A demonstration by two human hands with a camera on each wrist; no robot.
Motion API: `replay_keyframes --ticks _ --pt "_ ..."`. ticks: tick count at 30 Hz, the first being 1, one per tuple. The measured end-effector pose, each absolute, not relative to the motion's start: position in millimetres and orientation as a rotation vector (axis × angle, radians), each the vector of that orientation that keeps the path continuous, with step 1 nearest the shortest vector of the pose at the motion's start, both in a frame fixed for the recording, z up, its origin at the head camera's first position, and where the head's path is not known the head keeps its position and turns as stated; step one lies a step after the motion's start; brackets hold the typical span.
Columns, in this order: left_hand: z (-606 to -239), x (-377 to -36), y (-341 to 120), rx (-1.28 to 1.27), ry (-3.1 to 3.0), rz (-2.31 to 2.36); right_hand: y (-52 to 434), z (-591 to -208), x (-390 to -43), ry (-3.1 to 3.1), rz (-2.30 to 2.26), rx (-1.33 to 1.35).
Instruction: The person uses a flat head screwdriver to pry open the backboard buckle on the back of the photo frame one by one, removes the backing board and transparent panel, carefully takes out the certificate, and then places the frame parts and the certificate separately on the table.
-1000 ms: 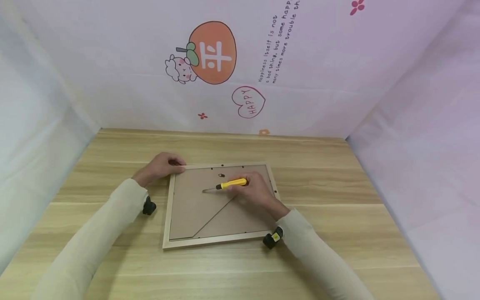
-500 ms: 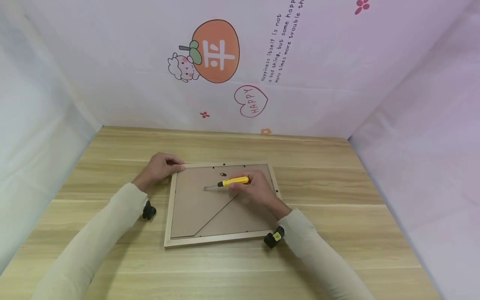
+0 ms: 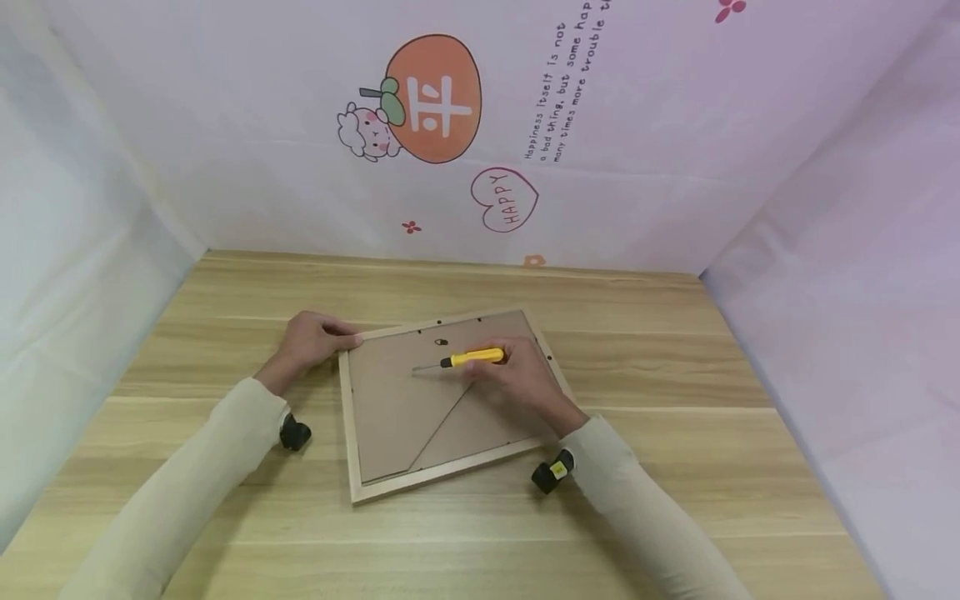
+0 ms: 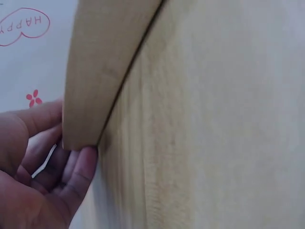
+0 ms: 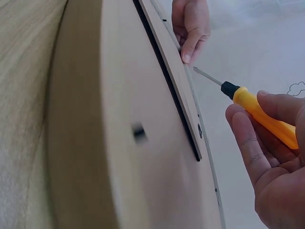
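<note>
Picture frame [image 3: 450, 466] lies back side up on the wood-grain table [image 3: 660, 400], skewed to the table edges. Brown backing panel [image 3: 390, 408] faces up: diagonal dark line [image 3: 441, 427] across it, small dark ring [image 3: 441, 342] near the far side, small black tabs along the edges.

Left hand [image 3: 309, 340] pinches the frame's far-left corner, fingers narrow, thumb and fingertips on the wood; left wrist view confirms contact.

Right hand [image 3: 517, 371] holds a screwdriver [image 3: 477, 357], yellow handle between thumb and curled fingers, black collar and metal shaft sticking out toward the person's left. Shaft sits over the panel; right wrist view shows the tip apart from it.

Both arms in pale sleeves [image 3: 180, 483], a black device [image 3: 552, 472] at each wrist. Behind the table: white cloth [image 3: 300, 217] with printed orange fruit [image 3: 435, 100], a HAPPY heart [image 3: 505, 200] and lines of text.
</note>
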State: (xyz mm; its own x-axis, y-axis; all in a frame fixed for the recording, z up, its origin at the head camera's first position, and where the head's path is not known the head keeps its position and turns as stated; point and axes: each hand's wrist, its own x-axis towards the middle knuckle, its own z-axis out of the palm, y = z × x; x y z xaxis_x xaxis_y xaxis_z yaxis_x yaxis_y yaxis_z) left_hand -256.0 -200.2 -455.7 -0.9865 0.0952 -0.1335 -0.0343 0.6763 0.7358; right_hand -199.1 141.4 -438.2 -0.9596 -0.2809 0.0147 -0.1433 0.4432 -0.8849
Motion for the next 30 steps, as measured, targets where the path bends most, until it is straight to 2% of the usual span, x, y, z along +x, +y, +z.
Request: replay_keyframes --ticks 2,9,19,30 --pt "-453.8 -253.1 -200.7 0.009 2.717 1.193 141.4 -437.9 -199.2 2.533 -1.576 -0.378" --pt "-445.5 -245.0 -200.7 -0.097 2.728 1.140 135.8 -402.3 -181.0 2.532 -1.570 -0.403" --pt "-447.6 -234.0 -203.8 -0.201 2.600 1.252 136.8 -404.2 -183.6 2.465 -1.628 -0.393" --pt "-455.5 -206.9 -203.0 -0.207 2.625 1.334 136.4 -407.8 -184.2 2.468 -1.631 -0.426"
